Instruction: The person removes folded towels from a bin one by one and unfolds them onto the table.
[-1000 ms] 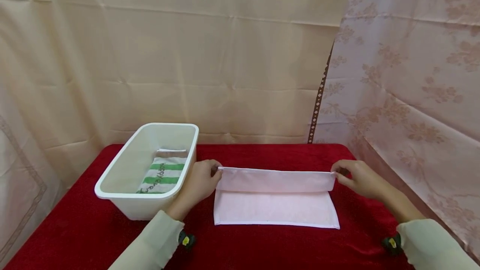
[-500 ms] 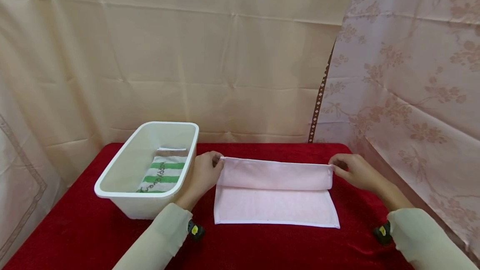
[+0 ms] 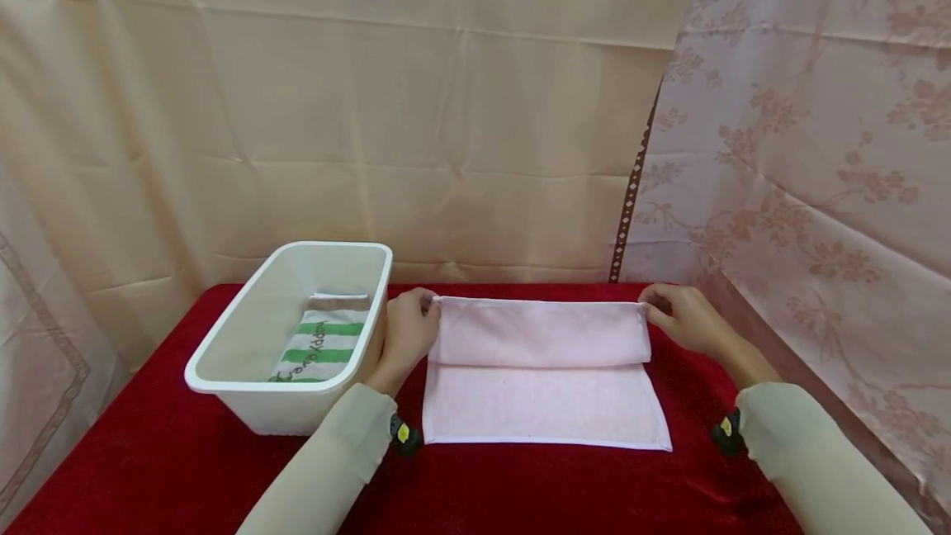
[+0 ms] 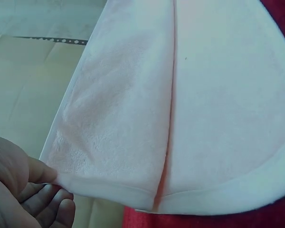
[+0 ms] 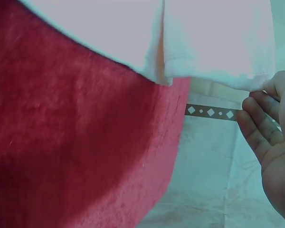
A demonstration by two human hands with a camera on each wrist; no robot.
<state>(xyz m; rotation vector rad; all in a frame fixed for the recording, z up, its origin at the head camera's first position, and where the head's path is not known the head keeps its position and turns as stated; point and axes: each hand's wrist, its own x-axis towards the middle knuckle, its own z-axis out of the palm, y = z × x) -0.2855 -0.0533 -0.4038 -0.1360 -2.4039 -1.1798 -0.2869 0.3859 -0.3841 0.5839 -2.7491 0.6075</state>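
A pale pink towel (image 3: pixel 546 405) with a white hem lies on the red cloth, its far part raised and folded against the flat near part. My left hand (image 3: pixel 410 327) pinches the raised part's far left corner. At the far right corner, my right hand (image 3: pixel 685 317) pinches the same hem between thumb and fingers. In the left wrist view, the left hand (image 4: pixel 31 187) holds the corner at its thumb tip, other fingers curled below. The right wrist view has the right hand (image 5: pixel 273 128) gripping the other corner, with a fold crease running along the towel (image 5: pixel 218 42).
A white plastic basin (image 3: pixel 211 345) stands to the left, right beside the left forearm. Inside it lies a folded green-and-white striped towel (image 3: pixel 319 345) with lettering. Red velvet cloth (image 3: pixel 565 490) covers the table. Beige curtain (image 3: pixel 446 130) hangs behind, and a floral curtain (image 3: pixel 832 188) at right.
Both hands have moved away from me and up, drawing the towel's raised edge farther, so its upper section shows taller. The right hand also shifted left. The near edge stayed put.
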